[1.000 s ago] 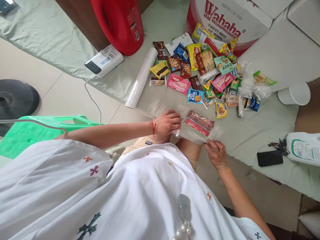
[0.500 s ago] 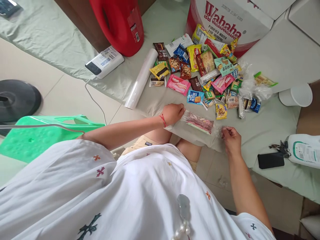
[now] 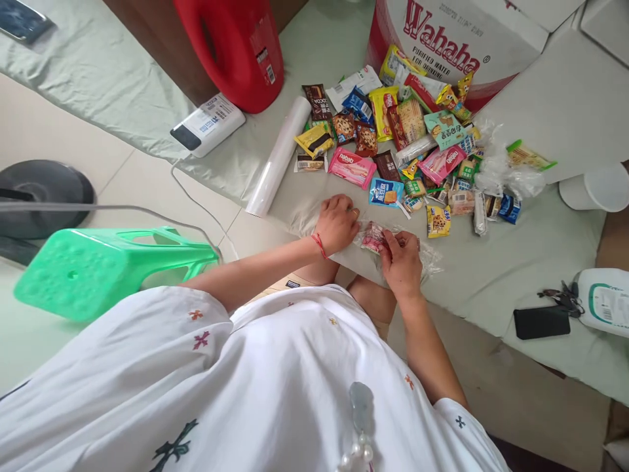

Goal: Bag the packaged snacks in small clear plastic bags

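Note:
A snack in a pink and brown wrapper (image 3: 372, 237) lies within clear plastic film (image 3: 354, 261) at the table's near edge. My left hand (image 3: 338, 224), with a red string at its wrist, has its fingers curled down on the left end of the film. From the right, my right hand (image 3: 403, 262) closes its thumb and fingers on the wrapped snack and covers its right part. Loose film sticks out past the right hand. A pile of packaged snacks (image 3: 366, 139) lies just beyond both hands.
A roll of clear film (image 3: 279, 157) lies left of the pile. Behind stand a red jug (image 3: 255, 59) and a Wahaha carton (image 3: 437, 46). At right are a white cup (image 3: 597, 188), a black phone-like object (image 3: 541, 322) and keys (image 3: 565, 298). A green stool (image 3: 73, 275) stands left.
My right hand has moved left from the film's twisted right end onto the wrapped snack. My left hand has shifted slightly, its fingers now lower over the film's left end.

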### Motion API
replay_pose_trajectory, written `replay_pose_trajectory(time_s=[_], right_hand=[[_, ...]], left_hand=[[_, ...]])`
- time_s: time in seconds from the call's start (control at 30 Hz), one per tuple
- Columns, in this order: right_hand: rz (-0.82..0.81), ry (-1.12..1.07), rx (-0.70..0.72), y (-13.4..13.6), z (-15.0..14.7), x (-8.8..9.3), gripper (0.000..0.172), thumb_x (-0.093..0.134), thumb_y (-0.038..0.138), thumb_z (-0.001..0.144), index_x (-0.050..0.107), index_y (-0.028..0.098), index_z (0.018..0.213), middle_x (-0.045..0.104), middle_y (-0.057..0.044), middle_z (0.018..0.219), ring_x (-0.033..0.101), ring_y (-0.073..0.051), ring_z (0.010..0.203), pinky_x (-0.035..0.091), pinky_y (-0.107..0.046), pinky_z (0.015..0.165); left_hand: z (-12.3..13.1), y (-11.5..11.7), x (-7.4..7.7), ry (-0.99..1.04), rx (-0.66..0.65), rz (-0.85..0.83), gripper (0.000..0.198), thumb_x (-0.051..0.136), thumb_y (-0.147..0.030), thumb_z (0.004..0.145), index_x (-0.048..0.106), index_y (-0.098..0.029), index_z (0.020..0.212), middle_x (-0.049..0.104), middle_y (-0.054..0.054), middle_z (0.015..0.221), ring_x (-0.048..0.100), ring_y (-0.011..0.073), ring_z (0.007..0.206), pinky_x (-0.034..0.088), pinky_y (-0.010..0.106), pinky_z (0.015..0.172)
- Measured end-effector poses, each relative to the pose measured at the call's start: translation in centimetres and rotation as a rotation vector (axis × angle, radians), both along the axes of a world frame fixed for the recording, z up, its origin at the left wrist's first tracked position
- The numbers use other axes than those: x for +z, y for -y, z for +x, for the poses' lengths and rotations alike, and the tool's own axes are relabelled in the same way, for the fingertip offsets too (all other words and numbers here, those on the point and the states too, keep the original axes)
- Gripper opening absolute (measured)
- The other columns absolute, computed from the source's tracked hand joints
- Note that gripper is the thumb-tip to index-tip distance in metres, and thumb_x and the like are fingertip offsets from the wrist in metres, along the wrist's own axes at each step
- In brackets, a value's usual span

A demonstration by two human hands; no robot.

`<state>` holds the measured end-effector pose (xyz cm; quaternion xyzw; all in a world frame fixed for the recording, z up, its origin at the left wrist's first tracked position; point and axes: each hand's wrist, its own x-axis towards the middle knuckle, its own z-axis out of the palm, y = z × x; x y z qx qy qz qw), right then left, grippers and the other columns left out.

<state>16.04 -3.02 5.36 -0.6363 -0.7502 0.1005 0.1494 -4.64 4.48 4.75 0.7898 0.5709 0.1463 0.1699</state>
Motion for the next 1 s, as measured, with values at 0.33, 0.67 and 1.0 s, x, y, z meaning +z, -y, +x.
replay_pose_trajectory(time_s=[0.33, 0.67, 1.0], right_hand=[[-0.021, -0.154, -0.020, -0.8, 0.6, -0.4, 0.039, 0.056, 0.031, 0.096, 0.071, 0.021, 0.131, 0.059, -0.014, 0.119, 0.057, -0.026, 0.107, 0.052, -0.042, 0.094], [0.147, -0.093, -0.428, 1.7, 9.6, -1.1, 0.068, 0.062, 0.061, 0.088, 0.058, 0.016, 0.139, 0.066, -0.019, 0.117, 0.056, -0.036, 0.114, 0.043, -0.058, 0.102], [-0.122, -0.552, -0.592, 0.8, 8.7, 1.3, 0.037, 0.068, 0.057, 0.083, 0.062, 0.021, 0.086, 0.058, 0.002, 0.073, 0.050, -0.014, 0.060, 0.043, -0.027, 0.059]], left_hand=[[6.2, 0.4, 2.6, 0.362, 0.037, -0.441, 0.016, 0.049, -0.024, 0.098, 0.063, -0.016, 0.099, 0.074, 0.009, 0.091, 0.069, 0.0214, 0.084, 0.053, 0.033, 0.075], [6.8, 3.7, -1.1, 0.039, -0.326, 0.039, 0.040, 0.039, -0.009, 0.098, 0.057, -0.010, 0.134, 0.066, 0.016, 0.112, 0.068, 0.0288, 0.109, 0.055, 0.046, 0.101], [7.1, 4.3, -1.0, -0.032, -0.380, 0.090, 0.036, 0.042, -0.009, 0.100, 0.065, -0.016, 0.127, 0.067, 0.015, 0.120, 0.065, 0.0257, 0.103, 0.058, 0.042, 0.083]])
